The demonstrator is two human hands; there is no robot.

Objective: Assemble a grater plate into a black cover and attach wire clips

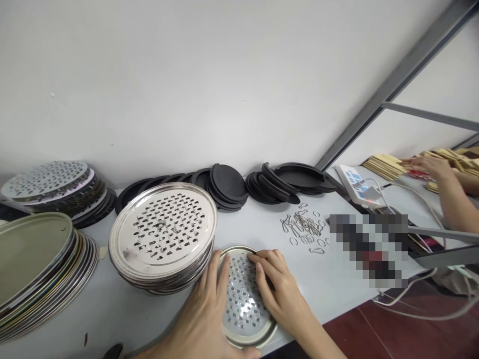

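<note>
A round metal grater plate (243,299) with a raised rim and rows of punched holes lies on the table's near edge. My left hand (204,309) holds its left side, fingers along the rim and thumb at the near edge. Across from it, my right hand (279,284) grips the right side with bent fingers pressing on the perforated face and rim. Just left stands a tall stack of similar silver grater plates (164,229). Part of the held plate's rim is hidden under my hands.
Plain round plates (33,254) and grey grater discs (48,182) are stacked at left. Black rings and lids (228,184) lie along the wall. Metal clips and rings (305,227) are scattered at right. Beyond the grey frame (389,99), another person's hand (430,164) touches wooden pieces.
</note>
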